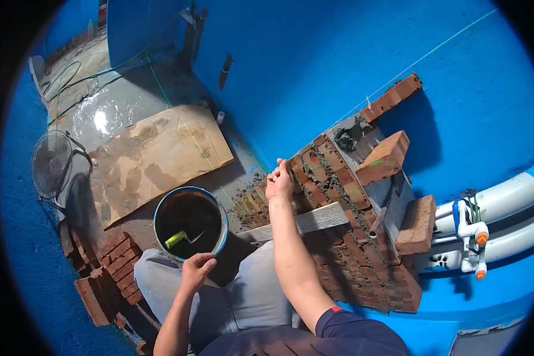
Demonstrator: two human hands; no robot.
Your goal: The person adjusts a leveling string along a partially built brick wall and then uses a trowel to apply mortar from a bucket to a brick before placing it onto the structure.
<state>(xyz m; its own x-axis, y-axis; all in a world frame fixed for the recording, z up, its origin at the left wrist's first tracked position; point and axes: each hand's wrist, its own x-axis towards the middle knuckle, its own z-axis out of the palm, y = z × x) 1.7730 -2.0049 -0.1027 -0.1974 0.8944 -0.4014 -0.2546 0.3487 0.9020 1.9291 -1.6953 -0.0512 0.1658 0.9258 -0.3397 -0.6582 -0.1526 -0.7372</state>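
Note:
My left hand is at the near rim of a dark bucket, its fingers curled and seemingly gripping the edge. Inside the bucket lies what looks like a trowel, with a yellow-green handle and a bent metal neck; the blade is hard to make out. My right arm stretches forward, and the right hand is closed beside the far end of a brick wall. What those fingers hold, if anything, is hidden. Below that hand, a silvery straight bar lies against the brickwork.
Loose bricks and grey mortar sit on the wall's top, beside a taut string. White pipes run at right. Stacked bricks, a stained board and a round wire fan guard are at left.

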